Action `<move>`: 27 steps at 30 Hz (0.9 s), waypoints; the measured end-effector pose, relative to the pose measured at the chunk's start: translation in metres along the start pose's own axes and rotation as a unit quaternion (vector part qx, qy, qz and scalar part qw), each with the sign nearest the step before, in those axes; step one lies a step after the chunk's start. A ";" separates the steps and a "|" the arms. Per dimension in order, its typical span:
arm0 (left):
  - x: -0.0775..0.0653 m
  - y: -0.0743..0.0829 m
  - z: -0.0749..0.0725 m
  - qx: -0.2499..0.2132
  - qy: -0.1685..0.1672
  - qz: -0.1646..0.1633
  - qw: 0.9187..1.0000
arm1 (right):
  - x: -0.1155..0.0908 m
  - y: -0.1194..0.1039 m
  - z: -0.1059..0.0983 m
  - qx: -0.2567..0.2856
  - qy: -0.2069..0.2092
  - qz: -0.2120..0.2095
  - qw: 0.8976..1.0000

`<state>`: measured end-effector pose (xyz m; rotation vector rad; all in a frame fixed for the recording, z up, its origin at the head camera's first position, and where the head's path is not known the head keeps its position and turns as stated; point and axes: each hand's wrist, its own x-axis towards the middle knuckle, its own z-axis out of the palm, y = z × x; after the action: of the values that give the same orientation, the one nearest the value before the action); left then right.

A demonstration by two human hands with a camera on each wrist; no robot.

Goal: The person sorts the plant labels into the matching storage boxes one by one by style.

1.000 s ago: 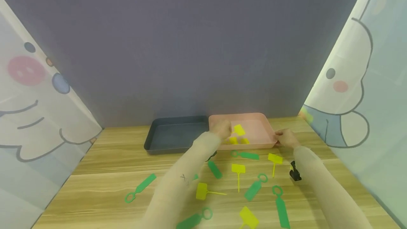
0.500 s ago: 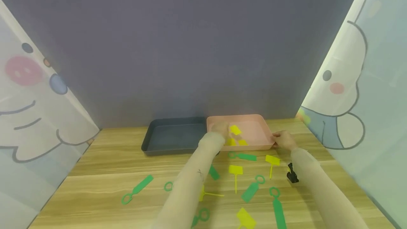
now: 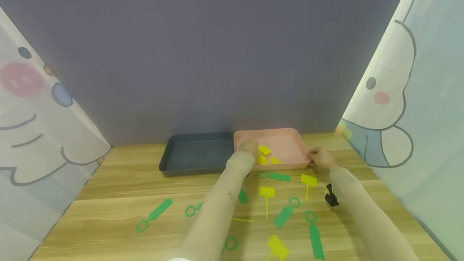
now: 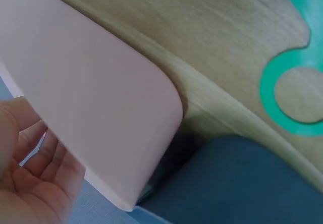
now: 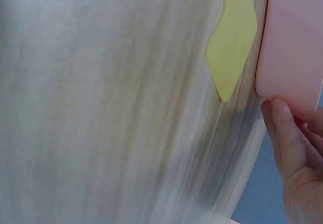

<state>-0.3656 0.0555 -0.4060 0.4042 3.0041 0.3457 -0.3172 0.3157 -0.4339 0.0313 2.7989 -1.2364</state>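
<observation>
Pink tray (image 3: 288, 148) sits right of the dark tray (image 3: 203, 154), its near right corner pinched by the right hand (image 3: 322, 158); a tug there might jostle the yellow tags (image 3: 264, 150) inside. I can't tell whether the left hand (image 3: 249, 147), at its left end, grips anything.

Facing you, a plain dark grey wall (image 3: 203, 51) rises along the far edge of the worktop (image 3: 116, 190), whose yellowish-brown surface shows wood grain. At your left edge stands a pale printed panel (image 3: 40, 188) with a pink-snouted cartoon figure; at your right, a pale blue printed panel (image 3: 438, 140) with a white one. The light is diffuse.
</observation>
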 end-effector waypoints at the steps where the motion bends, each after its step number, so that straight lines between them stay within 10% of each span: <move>1: 0.000 0.000 0.000 -0.001 -0.003 -0.003 1.000 | 0.000 0.000 0.000 -0.002 0.000 0.001 1.000; 27: 0.010 -0.018 0.010 -0.024 -0.020 -0.022 0.999 | 0.003 0.001 -0.001 0.003 -0.001 0.006 1.000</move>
<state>-0.3785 0.0437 -0.4201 0.3378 2.9535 0.3991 -0.3199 0.3175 -0.4344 0.0459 2.7894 -1.2413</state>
